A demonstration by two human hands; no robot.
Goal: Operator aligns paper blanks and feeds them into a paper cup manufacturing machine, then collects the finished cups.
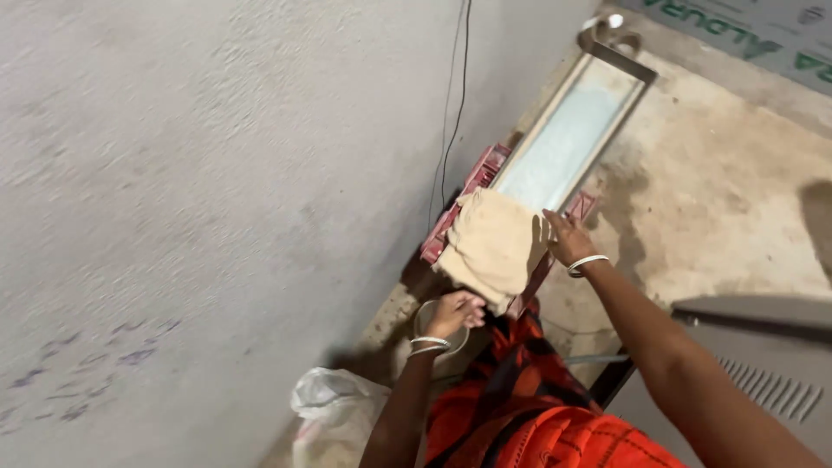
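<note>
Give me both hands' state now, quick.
Left hand: closed on the beige cloth's lower edge.
Right hand: open, pressed flat on the cloth.

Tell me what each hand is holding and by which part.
The left hand grips the lower edge of the beige cloth. The right hand rests open at the cloth's right edge on the framed glass panel, not clearly gripping.

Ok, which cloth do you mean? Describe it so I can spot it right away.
Find the long framed glass panel lying beside the grey wall, propped on a red crate. The beige cloth is draped over the panel's near end, between the left hand and the right hand. It is the only soft, tan thing there; the white bag lies lower on the floor.
</note>
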